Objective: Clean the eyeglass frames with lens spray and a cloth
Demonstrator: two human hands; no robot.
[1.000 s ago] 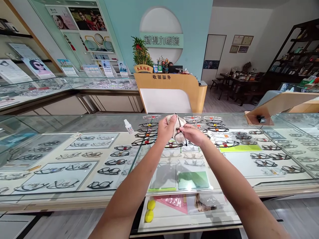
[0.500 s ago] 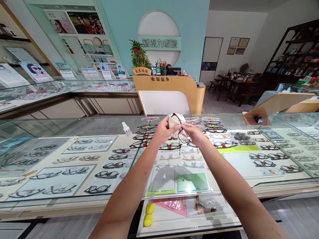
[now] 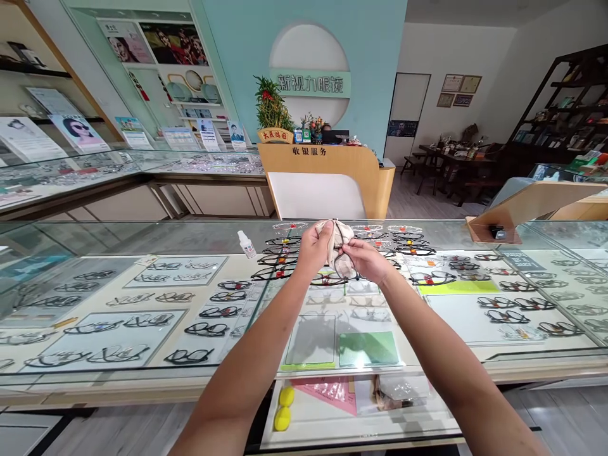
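Over the glass display counter, my left hand [image 3: 315, 248] pinches a beige cloth [image 3: 338, 235] that is folded around part of a pair of dark-framed glasses [image 3: 346, 268]. My right hand [image 3: 367, 258] is closed on the frame of the same glasses at their right side. One lens hangs below the cloth, tilted; the other is covered by the cloth and fingers. To the left of my hands, a small white spray bottle [image 3: 246, 244] stands on the glass top.
Rows of glasses [image 3: 187, 330] lie under the counter's glass [image 3: 156, 373]. A wooden stand [image 3: 522, 209] is at the right. Below the near edge, an open drawer [image 3: 327, 430] holds yellow balls [image 3: 282, 418] and pink paper. A wooden cash desk [image 3: 323, 158] stands beyond.
My left thumb has moved up over the cloth, and the cloth is now bunched differently around the glasses. The view has shifted slightly, so the surroundings sit a little further right.
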